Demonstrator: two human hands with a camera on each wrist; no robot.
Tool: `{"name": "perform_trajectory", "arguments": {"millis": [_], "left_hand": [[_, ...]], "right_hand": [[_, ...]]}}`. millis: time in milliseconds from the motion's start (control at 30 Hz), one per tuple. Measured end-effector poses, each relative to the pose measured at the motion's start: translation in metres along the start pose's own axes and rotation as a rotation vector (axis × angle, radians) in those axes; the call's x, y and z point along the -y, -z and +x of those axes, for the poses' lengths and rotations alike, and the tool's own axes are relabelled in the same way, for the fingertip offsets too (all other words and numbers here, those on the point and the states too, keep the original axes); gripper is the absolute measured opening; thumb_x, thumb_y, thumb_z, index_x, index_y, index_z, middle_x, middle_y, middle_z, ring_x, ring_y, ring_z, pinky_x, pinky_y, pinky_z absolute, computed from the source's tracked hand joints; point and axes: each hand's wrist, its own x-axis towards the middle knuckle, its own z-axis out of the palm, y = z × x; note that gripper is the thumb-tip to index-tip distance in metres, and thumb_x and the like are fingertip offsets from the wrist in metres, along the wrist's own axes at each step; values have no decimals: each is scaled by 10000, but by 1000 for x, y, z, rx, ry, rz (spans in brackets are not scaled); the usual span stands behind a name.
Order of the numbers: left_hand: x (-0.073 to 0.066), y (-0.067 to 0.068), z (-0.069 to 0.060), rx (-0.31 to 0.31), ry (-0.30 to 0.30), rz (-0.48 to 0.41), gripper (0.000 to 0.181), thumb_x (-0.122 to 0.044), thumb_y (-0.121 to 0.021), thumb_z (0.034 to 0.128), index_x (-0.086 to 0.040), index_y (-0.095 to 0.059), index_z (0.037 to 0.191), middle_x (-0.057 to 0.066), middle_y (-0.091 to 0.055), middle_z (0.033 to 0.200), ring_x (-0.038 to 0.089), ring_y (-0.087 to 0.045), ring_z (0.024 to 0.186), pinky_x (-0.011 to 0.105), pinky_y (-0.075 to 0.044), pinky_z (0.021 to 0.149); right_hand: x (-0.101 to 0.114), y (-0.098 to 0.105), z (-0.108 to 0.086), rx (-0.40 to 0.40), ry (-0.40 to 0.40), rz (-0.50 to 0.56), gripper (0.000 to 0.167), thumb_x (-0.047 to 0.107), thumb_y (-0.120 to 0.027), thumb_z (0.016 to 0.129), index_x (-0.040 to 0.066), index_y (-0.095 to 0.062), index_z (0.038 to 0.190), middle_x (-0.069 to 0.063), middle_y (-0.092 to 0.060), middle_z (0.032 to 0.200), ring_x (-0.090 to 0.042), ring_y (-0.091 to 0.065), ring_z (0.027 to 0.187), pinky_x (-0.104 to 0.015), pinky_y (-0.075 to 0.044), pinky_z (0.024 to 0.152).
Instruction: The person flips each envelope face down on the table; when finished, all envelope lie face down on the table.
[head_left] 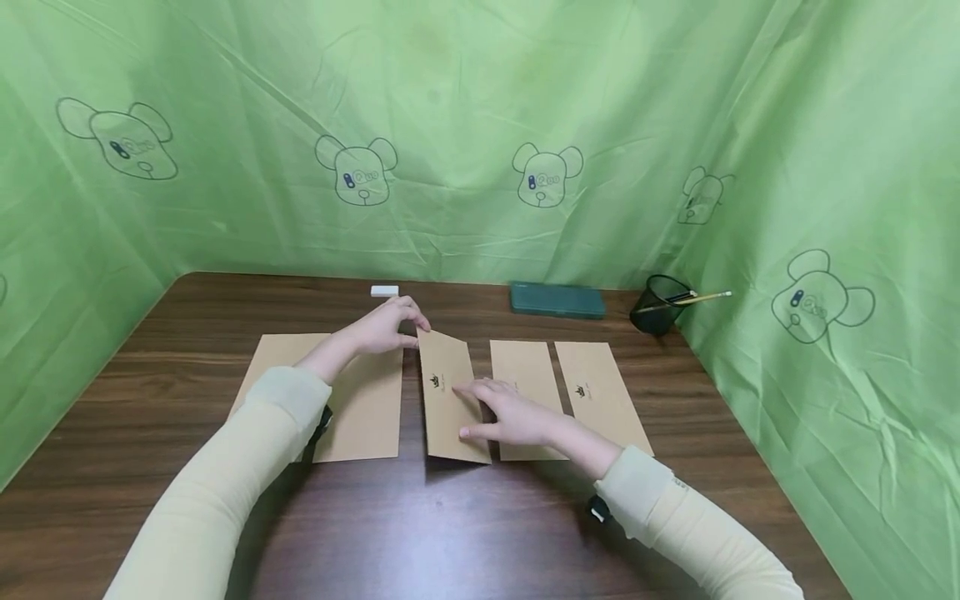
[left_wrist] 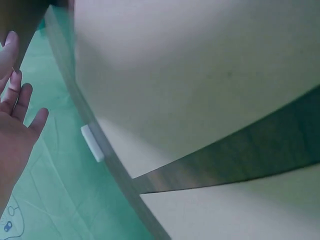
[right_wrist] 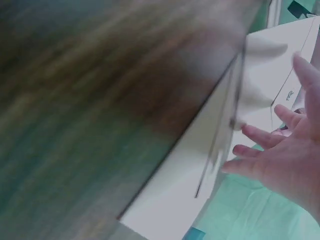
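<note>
A folded brown paper card with a small crown print stands tilted off the table in the middle. My left hand pinches its upper left corner between thumb and fingers. On the card's front face, near its right edge, rest the spread fingers of my right hand. In the right wrist view that hand has its fingers apart. Flat brown paper lies beneath my left forearm, which hides part of it. Two narrow folded cards lie to the right, a nearer one partly covered by my right hand and a farther one.
A white eraser and a dark green case lie along the back of the wooden table. At the back right, a black mesh cup leans with pencils in it. Green curtains surround the table's back and sides.
</note>
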Motion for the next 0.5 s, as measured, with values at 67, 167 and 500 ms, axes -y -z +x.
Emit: {"name": "perform_trajectory", "arguments": {"millis": [67, 167, 500], "left_hand": [[-3, 2, 1, -7, 3, 6, 234, -188, -761, 781, -129, -697, 997, 55, -560, 1058, 251, -481, 1068, 440, -355, 993], [-6, 6, 4, -24, 1, 3, 216, -224, -772, 778, -135, -686, 955, 54, -561, 1041, 243, -497, 1053, 433, -362, 982], [-19, 21, 14, -46, -36, -44, 227, -212, -754, 805, -84, -610, 925, 72, -578, 971, 240, -577, 957, 397, -438, 894]], "right_hand": [[3, 4, 0, -10, 13, 45, 709, 518, -540, 905, 176, -297, 1477, -52, -352, 1490, -248, -303, 1376, -461, -268, 1110], [8, 11, 2, -47, 39, 124, 671, 484, -514, 933, 176, -280, 1481, -38, -346, 1491, -220, -336, 1362, -420, -300, 1101], [18, 30, 5, -102, 86, 251, 651, 383, -607, 909, 179, -321, 1457, -17, -411, 1436, -214, -535, 1175, -393, -437, 991]]}}
